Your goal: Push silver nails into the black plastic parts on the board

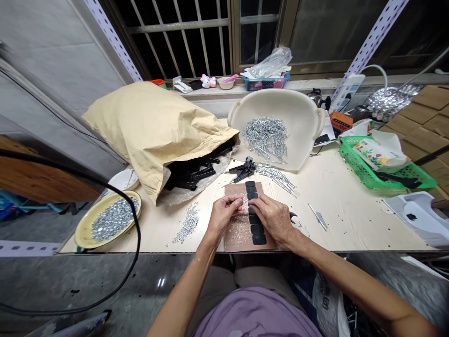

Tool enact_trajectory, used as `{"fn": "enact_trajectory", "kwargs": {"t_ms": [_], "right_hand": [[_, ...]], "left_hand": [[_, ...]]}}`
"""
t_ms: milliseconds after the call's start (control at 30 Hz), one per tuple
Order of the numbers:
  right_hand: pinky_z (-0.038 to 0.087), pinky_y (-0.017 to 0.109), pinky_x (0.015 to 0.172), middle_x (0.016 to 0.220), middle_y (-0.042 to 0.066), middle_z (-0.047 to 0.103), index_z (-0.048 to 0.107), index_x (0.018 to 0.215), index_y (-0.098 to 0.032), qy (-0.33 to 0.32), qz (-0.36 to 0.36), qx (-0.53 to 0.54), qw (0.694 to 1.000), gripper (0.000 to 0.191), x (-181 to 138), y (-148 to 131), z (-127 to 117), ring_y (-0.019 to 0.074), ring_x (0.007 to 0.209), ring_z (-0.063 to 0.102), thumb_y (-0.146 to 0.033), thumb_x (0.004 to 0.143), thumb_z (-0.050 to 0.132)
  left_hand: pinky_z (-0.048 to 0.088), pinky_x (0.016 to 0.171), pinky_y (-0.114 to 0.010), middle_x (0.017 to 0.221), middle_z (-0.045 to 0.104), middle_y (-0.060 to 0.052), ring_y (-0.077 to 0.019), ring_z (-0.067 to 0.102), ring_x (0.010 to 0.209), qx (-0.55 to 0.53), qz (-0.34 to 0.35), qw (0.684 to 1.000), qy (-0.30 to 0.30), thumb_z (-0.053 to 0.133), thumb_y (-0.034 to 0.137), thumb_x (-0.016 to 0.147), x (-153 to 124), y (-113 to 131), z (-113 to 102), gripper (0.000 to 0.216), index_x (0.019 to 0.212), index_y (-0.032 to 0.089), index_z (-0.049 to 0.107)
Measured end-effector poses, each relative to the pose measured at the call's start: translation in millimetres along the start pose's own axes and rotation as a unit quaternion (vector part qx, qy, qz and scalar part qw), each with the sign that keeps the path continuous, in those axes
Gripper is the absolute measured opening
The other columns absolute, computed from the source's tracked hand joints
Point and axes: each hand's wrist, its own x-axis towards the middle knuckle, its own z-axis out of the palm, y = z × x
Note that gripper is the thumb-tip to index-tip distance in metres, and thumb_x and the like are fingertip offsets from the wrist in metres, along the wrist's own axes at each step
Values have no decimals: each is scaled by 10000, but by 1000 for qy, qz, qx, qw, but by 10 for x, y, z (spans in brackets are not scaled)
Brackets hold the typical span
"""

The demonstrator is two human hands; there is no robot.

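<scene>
A brown board (237,230) lies at the table's near edge with a column of black oval pieces (258,233) set along its right side. My left hand (222,216) rests on the board with fingers pinched together near the column. My right hand (272,216) is closed over the middle of the column, its fingertips meeting the left hand's. What the fingers pinch is too small to make out. A loose bundle of thin metal pins (277,177) and a few black clips (243,170) lie just beyond the board.
A cream tray (304,110) tilts at the back, holding metal pins. A tan sack (150,126) spills black parts at left. A yellow plate (83,230) holds small metal bits, more scattered (187,225) nearby. A green basket (365,174) stands at right.
</scene>
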Motion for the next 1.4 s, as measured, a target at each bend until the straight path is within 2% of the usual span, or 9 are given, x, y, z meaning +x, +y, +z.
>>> {"fn": "enact_trajectory", "kwargs": {"t_ms": [200,333,467,800,1033,1200,1267,1333,1400], "right_hand": [[372,247,620,850,41,629,639,962,-237,0,13,35,999,258,7,19,15,144,750,580,-322,955,396],[402,235,641,906,27,639,610,981,-233,-6,12,81,997,235,3,32,19,139,794,601,-336,953,400],[394,242,614,887,37,633,617,947,-217,-14,20,58,998,264,0,32,47,141,768,597,-340,958,384],[404,232,605,904,44,610,610,929,-208,-33,20,93,995,245,21,34,81,137,758,586,-327,951,397],[429,232,628,740,-6,591,587,827,-188,-67,69,302,948,214,101,65,154,125,682,557,-343,914,470],[433,257,678,877,47,587,610,848,-185,-45,28,235,971,220,77,89,139,144,762,558,-337,912,464],[425,244,623,754,23,582,596,785,-181,-82,47,269,959,278,73,116,154,132,680,552,-367,921,440],[394,225,527,578,-23,520,567,740,-177,-134,89,328,931,344,76,140,169,113,540,507,-412,930,405],[376,218,495,531,-40,490,564,743,-174,-147,111,350,919,357,76,153,165,106,496,478,-431,928,400]], "left_hand": [[489,585,-230,654,620,7,-91,573,549,30,23,999,15,748,366,651,-16,-21,-11,300,816,129,668],[490,588,-225,681,625,2,-89,574,562,33,18,999,-3,741,372,661,-19,-23,-33,301,824,128,674],[481,577,-215,659,621,6,-86,573,549,37,11,999,-10,740,371,667,-13,-23,-53,292,804,123,670],[473,551,-217,654,628,-3,-93,569,536,45,9,999,1,756,372,645,-19,-5,-69,298,786,121,677],[473,553,-203,654,619,-8,-73,546,530,12,-4,1000,-15,765,367,642,1,7,-104,310,784,107,675],[434,495,-185,621,605,-4,-73,543,510,24,-31,999,-29,763,374,645,10,-56,-129,328,798,101,665],[428,492,-181,602,597,-2,-71,539,502,23,-44,998,-38,766,375,641,17,-60,-118,335,796,96,664],[427,492,-181,588,591,0,-68,533,492,20,-53,997,-45,776,381,625,33,-47,-103,347,783,94,664],[425,488,-181,578,587,1,-65,526,483,15,-61,997,-50,787,391,605,56,-30,-91,363,772,93,665]]}}
